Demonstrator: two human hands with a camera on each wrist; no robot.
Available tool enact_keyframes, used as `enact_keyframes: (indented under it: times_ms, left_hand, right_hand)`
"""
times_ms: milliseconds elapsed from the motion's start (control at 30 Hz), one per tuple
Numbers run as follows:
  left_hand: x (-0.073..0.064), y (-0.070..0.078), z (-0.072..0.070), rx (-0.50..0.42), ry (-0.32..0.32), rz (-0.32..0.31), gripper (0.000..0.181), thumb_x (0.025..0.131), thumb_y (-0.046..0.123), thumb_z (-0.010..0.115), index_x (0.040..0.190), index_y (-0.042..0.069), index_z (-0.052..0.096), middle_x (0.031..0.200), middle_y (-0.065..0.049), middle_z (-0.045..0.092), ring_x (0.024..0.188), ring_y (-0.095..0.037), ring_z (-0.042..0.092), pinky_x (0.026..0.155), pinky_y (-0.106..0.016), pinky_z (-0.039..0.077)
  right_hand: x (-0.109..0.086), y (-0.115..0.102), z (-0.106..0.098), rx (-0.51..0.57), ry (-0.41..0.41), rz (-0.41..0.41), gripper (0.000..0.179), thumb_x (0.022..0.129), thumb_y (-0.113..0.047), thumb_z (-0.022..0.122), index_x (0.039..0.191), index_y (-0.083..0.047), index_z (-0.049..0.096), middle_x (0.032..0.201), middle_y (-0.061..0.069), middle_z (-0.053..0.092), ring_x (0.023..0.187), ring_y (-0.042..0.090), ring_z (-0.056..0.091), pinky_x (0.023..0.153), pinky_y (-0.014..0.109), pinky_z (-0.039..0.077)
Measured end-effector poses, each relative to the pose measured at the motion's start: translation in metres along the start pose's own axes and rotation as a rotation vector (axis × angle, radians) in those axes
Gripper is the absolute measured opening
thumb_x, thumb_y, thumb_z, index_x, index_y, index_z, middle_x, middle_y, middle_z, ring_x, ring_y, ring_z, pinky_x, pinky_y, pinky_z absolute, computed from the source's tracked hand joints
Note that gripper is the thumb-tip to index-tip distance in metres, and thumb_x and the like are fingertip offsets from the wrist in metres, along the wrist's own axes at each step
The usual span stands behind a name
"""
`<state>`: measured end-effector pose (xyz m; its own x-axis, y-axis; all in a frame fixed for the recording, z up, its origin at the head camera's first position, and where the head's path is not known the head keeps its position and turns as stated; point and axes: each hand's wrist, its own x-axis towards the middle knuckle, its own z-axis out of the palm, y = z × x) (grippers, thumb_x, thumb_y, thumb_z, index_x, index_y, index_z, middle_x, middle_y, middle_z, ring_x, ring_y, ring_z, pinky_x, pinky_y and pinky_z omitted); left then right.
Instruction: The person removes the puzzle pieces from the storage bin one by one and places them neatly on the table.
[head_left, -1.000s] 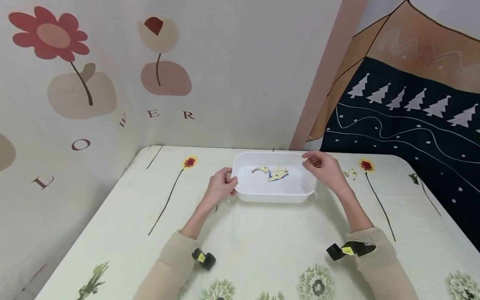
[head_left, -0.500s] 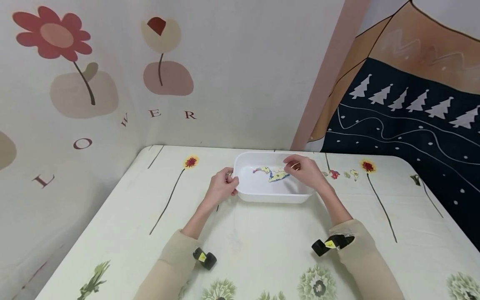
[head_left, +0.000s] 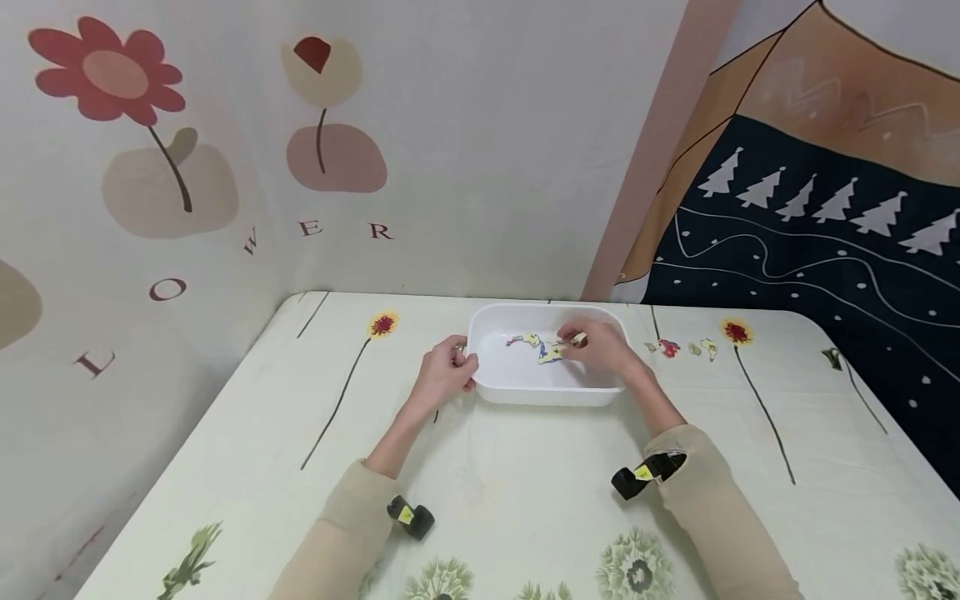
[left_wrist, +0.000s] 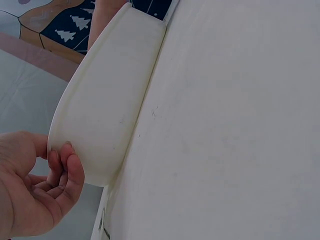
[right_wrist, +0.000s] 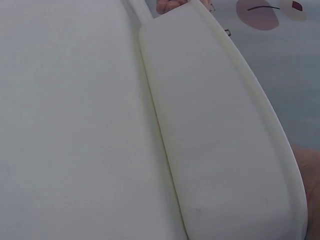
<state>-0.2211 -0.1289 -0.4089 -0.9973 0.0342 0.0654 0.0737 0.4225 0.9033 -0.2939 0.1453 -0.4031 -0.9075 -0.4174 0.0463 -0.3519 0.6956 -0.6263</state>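
Observation:
A white rectangular plastic basin (head_left: pixel 551 397) stands on the table. My left hand (head_left: pixel 442 371) pinches its left rim; in the left wrist view the thumb and curled fingers of that hand (left_wrist: pixel 42 182) hold the rim, beside the outer wall (left_wrist: pixel 105 100). My right hand (head_left: pixel 600 346) reaches inside the basin. Its bent fingertips are at the right end of a yellow, blue-edged irregular piece (head_left: pixel 550 355); I cannot tell whether they pinch it. Left of this lies a thinner yellow strip (head_left: pixel 531 340) with a pink-red tip. In the right wrist view, the basin wall (right_wrist: pixel 215 125) hides most of the right hand.
The table wears a pale cloth (head_left: pixel 480 483) printed with flowers, including a red and yellow sunflower (head_left: pixel 737 332). Behind the table hang a light flower-patterned curtain (head_left: pixel 480 150) and a dark cloth with white trees (head_left: pixel 810 242). Both sleeves carry a small black camera (head_left: pixel 412 517).
My right hand has moved left from the basin's right rim and down inside, to the yellow and blue piece. The left hand keeps its hold on the left rim.

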Motion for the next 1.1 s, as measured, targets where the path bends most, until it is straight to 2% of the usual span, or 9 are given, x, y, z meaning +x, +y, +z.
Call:
enact_keyframes:
  times_ms: [200,567,700,900,1100]
  left_hand:
    - [0.0011,-0.0006,0.001,0.002,-0.006,0.008,0.043,0.097,0.006,0.06,0.136,-0.009,0.053,0.073,-0.007,0.057,0.059,-0.014,0.063,0.059,-0.026,0.056]
    - [0.0005,0.0017,-0.0007,0.001,-0.013,0.001,0.042,0.097,0.006,0.059,0.136,-0.01,0.053,0.073,-0.007,0.058,0.059,-0.014,0.062,0.058,-0.025,0.056]
    - [0.0002,0.0013,-0.0008,-0.006,-0.013,0.002,0.042,0.097,0.005,0.059,0.136,-0.01,0.052,0.073,-0.007,0.058,0.058,-0.014,0.063,0.059,-0.026,0.056]
    - [0.0003,0.0017,-0.001,-0.01,-0.01,0.006,0.042,0.097,0.005,0.059,0.135,-0.01,0.053,0.073,-0.007,0.058,0.059,-0.014,0.063,0.058,-0.026,0.056]
    - [0.0002,0.0018,-0.0012,-0.014,-0.012,0.0,0.041,0.097,0.006,0.059,0.135,-0.01,0.054,0.073,-0.007,0.057,0.059,-0.014,0.062,0.058,-0.025,0.056]
  right_hand:
    - [0.0021,0.0018,0.0033,-0.033,-0.027,-0.003,0.031,0.084,-0.002,0.076,0.114,0.005,0.069,0.103,0.015,0.067,0.091,0.028,0.059,0.084,0.04,0.048]
    - [0.0003,-0.0016,0.0038,-0.001,-0.063,0.103,0.02,0.084,-0.006,0.081,0.1,0.001,0.07,0.088,0.007,0.062,0.084,0.021,0.054,0.078,0.032,0.044]
    - [-0.001,-0.0024,0.0031,0.001,-0.065,0.096,0.017,0.085,-0.007,0.08,0.095,-0.001,0.068,0.085,0.006,0.06,0.082,0.021,0.053,0.076,0.031,0.042]
    - [-0.003,-0.0057,0.0017,0.037,-0.048,0.071,0.009,0.093,-0.009,0.072,0.095,-0.004,0.064,0.087,0.007,0.061,0.08,0.02,0.053,0.072,0.031,0.042]
    - [-0.0017,-0.0065,0.0006,0.138,-0.004,0.079,0.011,0.094,-0.01,0.07,0.097,-0.003,0.062,0.086,0.01,0.07,0.071,0.019,0.062,0.064,0.027,0.045]
